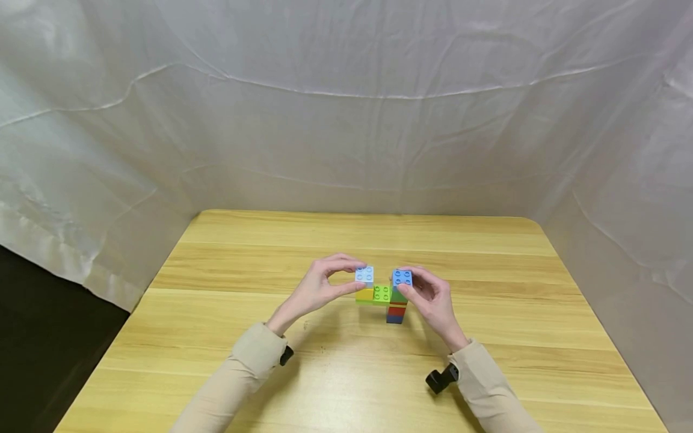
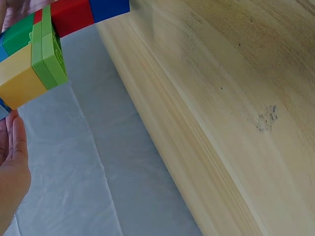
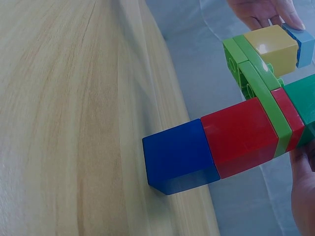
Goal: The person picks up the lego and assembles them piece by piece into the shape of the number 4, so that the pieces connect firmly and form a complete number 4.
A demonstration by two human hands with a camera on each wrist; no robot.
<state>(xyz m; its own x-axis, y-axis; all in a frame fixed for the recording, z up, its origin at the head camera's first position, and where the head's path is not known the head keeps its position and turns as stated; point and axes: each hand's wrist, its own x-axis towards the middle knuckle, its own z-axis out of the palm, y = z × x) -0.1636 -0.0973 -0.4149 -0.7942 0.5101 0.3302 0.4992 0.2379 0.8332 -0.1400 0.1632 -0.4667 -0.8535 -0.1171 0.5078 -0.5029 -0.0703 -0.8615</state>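
A toy brick structure stands on the wooden table, or just above it; I cannot tell which. Its column has a dark blue brick [image 3: 182, 157] at the bottom, then a red brick [image 3: 241, 137], thin green and red layers, a green brick [image 3: 301, 105] and a blue brick [image 1: 402, 278] on top. Light green flat bricks [image 1: 381, 294] reach left from it and carry a yellow brick [image 1: 364, 294]. Thumb and fingers of my left hand [image 1: 323, 282] pinch the light blue brick [image 1: 365, 275] above the yellow one. My right hand [image 1: 435, 300] grips the column's upper bricks, its fingers partly hidden behind them.
The wooden table [image 1: 227, 264] reaches out around the structure, with small dark marks [image 2: 267, 118] on its surface. Pale grey cloth [image 1: 352, 138] hangs behind and at the sides. Black wrist devices [image 1: 443, 379] sit at both cuffs.
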